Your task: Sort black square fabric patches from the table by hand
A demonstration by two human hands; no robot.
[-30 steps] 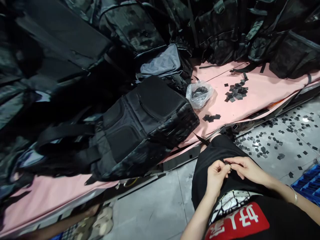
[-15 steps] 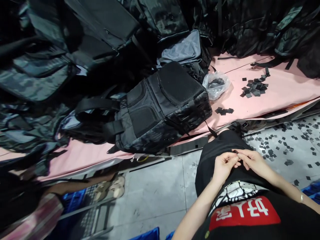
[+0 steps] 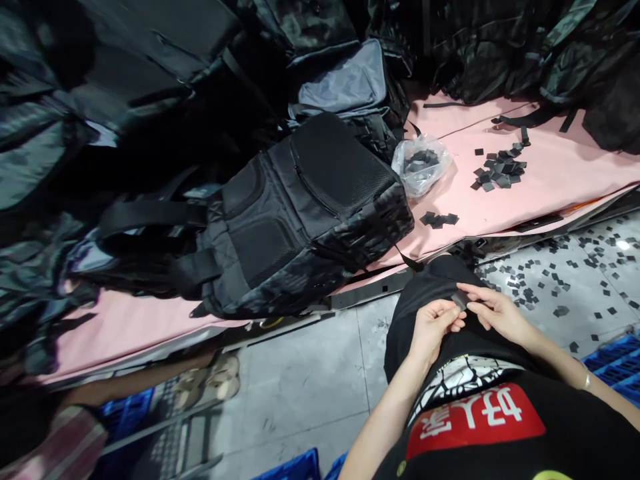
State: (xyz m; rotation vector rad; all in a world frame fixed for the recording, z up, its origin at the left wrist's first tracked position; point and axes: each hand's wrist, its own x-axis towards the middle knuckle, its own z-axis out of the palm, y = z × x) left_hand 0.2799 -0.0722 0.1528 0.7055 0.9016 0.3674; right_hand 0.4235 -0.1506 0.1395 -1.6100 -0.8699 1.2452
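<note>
Over my lap, a small dark square patch [image 3: 460, 301] is pinched between the fingertips of both hands. My left hand [image 3: 434, 325] is closed on its lower left edge, thumb against forefinger. From the other side, my right hand [image 3: 493, 311] grips it between thumb and fingers. In front of me a black backpack [image 3: 305, 213] lies on the pink-covered table [image 3: 550, 193], its padded mesh back facing up. Beside it stand a clear plastic bag [image 3: 423, 167] of dark pieces, a small row of squares [image 3: 439, 219] and a looser heap of squares [image 3: 500, 168].
More camouflage and black backpacks [image 3: 320, 27] crowd the far side. Many dark squares [image 3: 537, 283] litter the grey floor at right. Another person's arm [image 3: 140, 377] reaches in at lower left, near a pair of sandals [image 3: 210, 380]. Blue pallets [image 3: 617, 367] lie at floor level.
The patch between my fingers shows more plainly now, with the fingertips slightly farther apart. The camera view has shifted, so the table things appear farther left. The backpack stays on the table.
</note>
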